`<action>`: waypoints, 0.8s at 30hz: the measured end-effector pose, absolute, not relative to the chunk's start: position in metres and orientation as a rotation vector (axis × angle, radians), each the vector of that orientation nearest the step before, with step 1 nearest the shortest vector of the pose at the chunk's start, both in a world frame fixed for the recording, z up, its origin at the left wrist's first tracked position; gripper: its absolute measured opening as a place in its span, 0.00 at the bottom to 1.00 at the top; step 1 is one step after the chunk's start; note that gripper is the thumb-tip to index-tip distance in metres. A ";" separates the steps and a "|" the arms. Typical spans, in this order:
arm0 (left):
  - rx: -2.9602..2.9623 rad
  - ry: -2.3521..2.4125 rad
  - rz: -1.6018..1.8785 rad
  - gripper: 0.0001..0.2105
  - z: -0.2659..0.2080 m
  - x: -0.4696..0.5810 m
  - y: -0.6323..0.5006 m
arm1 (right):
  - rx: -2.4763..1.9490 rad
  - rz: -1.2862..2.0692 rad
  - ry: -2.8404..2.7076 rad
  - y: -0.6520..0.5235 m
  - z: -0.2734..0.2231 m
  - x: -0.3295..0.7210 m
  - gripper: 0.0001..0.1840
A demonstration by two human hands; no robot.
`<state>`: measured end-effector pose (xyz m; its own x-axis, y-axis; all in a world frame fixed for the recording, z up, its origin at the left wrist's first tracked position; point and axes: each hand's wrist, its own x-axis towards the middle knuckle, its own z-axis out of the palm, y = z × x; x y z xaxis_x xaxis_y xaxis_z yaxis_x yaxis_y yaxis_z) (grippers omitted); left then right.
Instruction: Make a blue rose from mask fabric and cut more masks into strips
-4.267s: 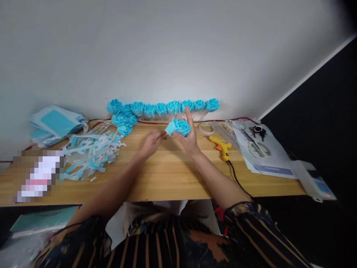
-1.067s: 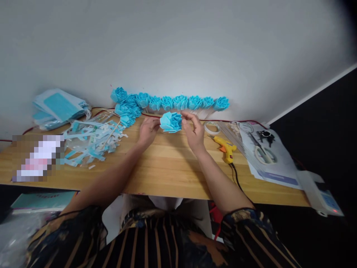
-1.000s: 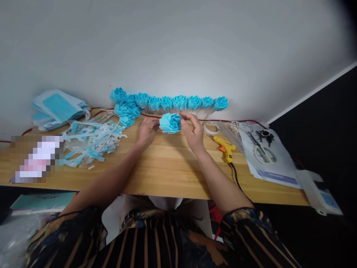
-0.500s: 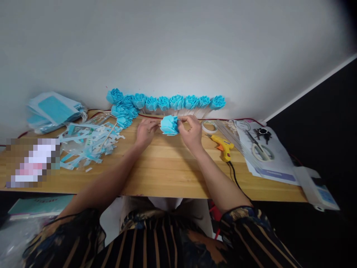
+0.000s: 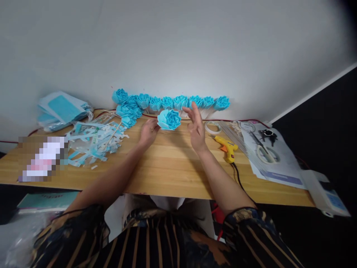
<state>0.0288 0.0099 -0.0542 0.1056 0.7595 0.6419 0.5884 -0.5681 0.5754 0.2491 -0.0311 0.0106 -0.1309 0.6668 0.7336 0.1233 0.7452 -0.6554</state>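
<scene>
A blue artificial flower [image 5: 169, 120] with layered petals is held above the middle of the wooden table [image 5: 167, 163]. My left hand [image 5: 148, 132] is closed at the base of the flower; the stem inside the fingers is hidden. To the right of the bloom, my right hand [image 5: 196, 128] is raised with its fingers apart, holding nothing and not touching the petals. Behind both hands, a row of similar blue flowers [image 5: 180, 102] lies along the wall, with more bunched at its left end [image 5: 128, 111].
At left are a stack of blue-and-white face masks [image 5: 63, 108], a pile of cut strips [image 5: 95, 143] and a blurred-out object [image 5: 43, 159]. At right lie a tape roll [image 5: 213, 127], a yellow glue gun [image 5: 227, 148] with a black cord, scissors [image 5: 266, 153], keys [image 5: 268, 137] and paper sheets [image 5: 284, 163].
My right hand has let go of the flower, moved right and opened. The flower has turned so its bloom faces more toward me and right, still in my left hand.
</scene>
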 end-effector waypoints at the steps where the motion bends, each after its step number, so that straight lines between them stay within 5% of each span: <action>1: 2.177 1.332 1.467 0.09 -0.055 0.029 0.010 | -0.619 0.547 -1.709 -0.029 0.009 0.249 0.50; 5: 2.137 1.179 1.499 0.09 -0.057 0.032 0.009 | -0.577 0.551 -1.832 -0.026 0.003 0.246 0.67; 13: 2.180 0.898 1.418 0.06 -0.048 0.047 -0.006 | -0.486 0.567 -1.825 -0.034 0.001 0.236 0.64; 20: 2.126 1.015 1.303 0.06 -0.044 0.048 -0.014 | -0.656 0.497 -1.842 -0.047 0.006 0.233 0.39; 24: 2.063 1.075 1.338 0.09 -0.042 0.049 -0.016 | -0.630 0.468 -1.784 -0.045 0.004 0.232 0.34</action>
<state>0.0486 -0.0163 -0.0423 0.2241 0.8046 0.5499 0.3633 -0.5926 0.7190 0.2324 -0.0451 0.0041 -0.2263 0.6285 0.7442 0.1819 0.7778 -0.6016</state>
